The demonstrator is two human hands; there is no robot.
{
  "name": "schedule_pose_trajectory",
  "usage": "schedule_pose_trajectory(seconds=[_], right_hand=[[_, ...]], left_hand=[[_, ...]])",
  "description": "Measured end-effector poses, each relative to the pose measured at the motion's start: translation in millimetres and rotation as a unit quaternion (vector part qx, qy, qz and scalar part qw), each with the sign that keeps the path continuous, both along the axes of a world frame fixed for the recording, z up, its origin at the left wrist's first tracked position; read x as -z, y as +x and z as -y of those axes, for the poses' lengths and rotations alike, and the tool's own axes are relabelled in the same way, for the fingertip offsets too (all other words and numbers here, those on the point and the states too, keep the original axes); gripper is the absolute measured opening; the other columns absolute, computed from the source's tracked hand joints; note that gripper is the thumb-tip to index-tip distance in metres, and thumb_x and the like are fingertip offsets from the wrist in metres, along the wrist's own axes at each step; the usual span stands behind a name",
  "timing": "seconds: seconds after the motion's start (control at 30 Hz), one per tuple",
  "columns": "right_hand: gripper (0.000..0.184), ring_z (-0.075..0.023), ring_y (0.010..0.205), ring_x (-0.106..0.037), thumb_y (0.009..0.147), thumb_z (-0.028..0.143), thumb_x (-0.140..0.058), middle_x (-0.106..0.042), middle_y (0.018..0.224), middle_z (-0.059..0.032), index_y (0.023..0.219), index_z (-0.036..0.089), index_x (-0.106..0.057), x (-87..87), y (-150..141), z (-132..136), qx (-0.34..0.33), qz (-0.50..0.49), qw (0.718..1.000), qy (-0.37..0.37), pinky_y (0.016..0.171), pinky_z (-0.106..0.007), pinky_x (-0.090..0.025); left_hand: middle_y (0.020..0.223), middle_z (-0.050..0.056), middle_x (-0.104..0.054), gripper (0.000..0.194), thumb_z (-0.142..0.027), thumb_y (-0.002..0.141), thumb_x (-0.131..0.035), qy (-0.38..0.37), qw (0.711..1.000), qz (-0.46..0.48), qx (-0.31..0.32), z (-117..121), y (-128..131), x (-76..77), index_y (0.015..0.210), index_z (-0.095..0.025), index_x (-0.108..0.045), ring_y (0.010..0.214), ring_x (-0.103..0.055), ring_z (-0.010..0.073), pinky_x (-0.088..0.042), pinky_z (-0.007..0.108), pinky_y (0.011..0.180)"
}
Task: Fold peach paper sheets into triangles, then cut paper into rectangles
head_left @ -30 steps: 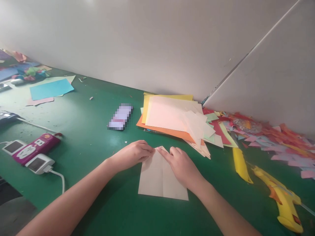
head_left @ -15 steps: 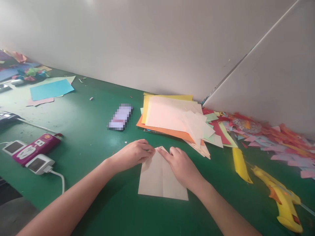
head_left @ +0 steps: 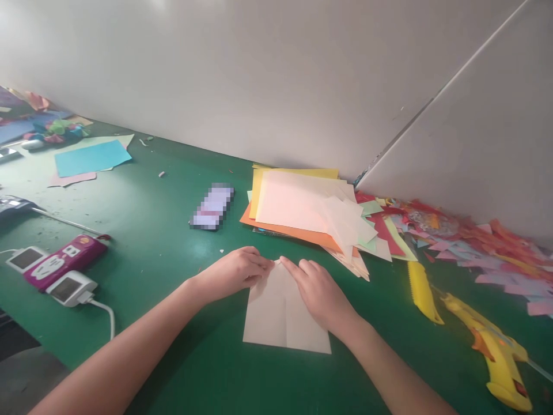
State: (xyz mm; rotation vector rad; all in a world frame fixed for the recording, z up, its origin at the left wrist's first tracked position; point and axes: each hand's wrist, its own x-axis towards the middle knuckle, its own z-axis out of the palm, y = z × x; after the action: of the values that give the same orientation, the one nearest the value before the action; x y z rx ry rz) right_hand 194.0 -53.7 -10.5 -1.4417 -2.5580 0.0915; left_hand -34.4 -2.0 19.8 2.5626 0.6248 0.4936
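A cream sheet of paper [head_left: 276, 314] lies on the green table [head_left: 173, 230] in front of me, with a centre crease and its top corners folded in to a point. My left hand [head_left: 235, 271] rests on the upper left fold, fingers curled and pressed down on it. My right hand [head_left: 317, 291] lies on the upper right fold, its index finger stretched to the tip of the paper. Both hands meet at the top point.
A stack of coloured paper sheets [head_left: 302, 204] sits just beyond the hands. Paper scraps [head_left: 475, 242] pile along the wall at right. A yellow glue gun [head_left: 492, 346] and a yellow serrated tool [head_left: 421, 291] lie right. A power strip with chargers [head_left: 60, 268] and a blurred phone [head_left: 211, 206] lie left.
Almost nothing has moved. My right index finger has slid slightly toward the paper's tip, flattening the fold; both hands stay on the paper.
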Motion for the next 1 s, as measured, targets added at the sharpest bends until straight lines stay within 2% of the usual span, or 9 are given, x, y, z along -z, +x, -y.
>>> schedule_pose_trajectory(seconds=[0.13,0.3,0.7,1.0], right_hand=[[0.052,-0.019,0.076,-0.048,0.088,0.004,-0.029,-0.053,0.084,-0.0052,0.136,0.021,-0.037,-1.7,0.6,0.6,0.002,-0.026,0.999,-0.019,0.067,-0.032,-0.043],[0.049,-0.0185,0.073,-0.046,0.088,0.004,-0.029,-0.052,0.081,-0.0051,0.134,0.017,-0.04,-0.5,0.8,0.7,-0.002,-0.012,1.0,-0.017,0.065,-0.031,-0.041],[0.058,-0.018,0.07,-0.041,0.082,-0.002,-0.03,-0.049,0.08,-0.0051,0.137,0.013,-0.036,5.3,1.0,-0.6,-0.01,0.045,0.999,0.012,0.061,-0.03,-0.036],[0.063,-0.0179,0.07,-0.04,0.078,-0.005,-0.032,-0.048,0.08,-0.0051,0.138,0.014,-0.036,3.3,-0.4,0.1,-0.004,0.068,0.998,0.012,0.06,-0.03,-0.033]], left_hand=[[0.104,0.004,-0.068,0.025,-0.003,0.085,-0.045,-0.008,1.0,0.002,-0.015,0.3,-0.4,3.8,0.089,-0.016,-0.066,0.083,-0.055,0.0153,-0.047,0.028,0.074],[0.105,0.004,-0.068,0.025,-0.003,0.082,-0.047,0.011,1.0,0.002,-0.015,-1.3,-0.6,8.2,0.092,-0.016,-0.065,0.085,-0.054,0.016,-0.048,0.028,0.075],[0.105,0.004,-0.067,0.027,-0.002,0.081,-0.046,0.021,1.0,-0.009,-0.017,-1.2,1.7,6.2,0.094,-0.017,-0.065,0.087,-0.054,0.0166,-0.049,0.029,0.076],[0.113,0.007,-0.063,0.035,-0.005,0.086,-0.04,0.069,0.997,-0.042,0.012,-1.1,3.6,5.6,0.114,-0.016,-0.057,0.096,-0.055,0.0193,-0.048,0.033,0.084]])
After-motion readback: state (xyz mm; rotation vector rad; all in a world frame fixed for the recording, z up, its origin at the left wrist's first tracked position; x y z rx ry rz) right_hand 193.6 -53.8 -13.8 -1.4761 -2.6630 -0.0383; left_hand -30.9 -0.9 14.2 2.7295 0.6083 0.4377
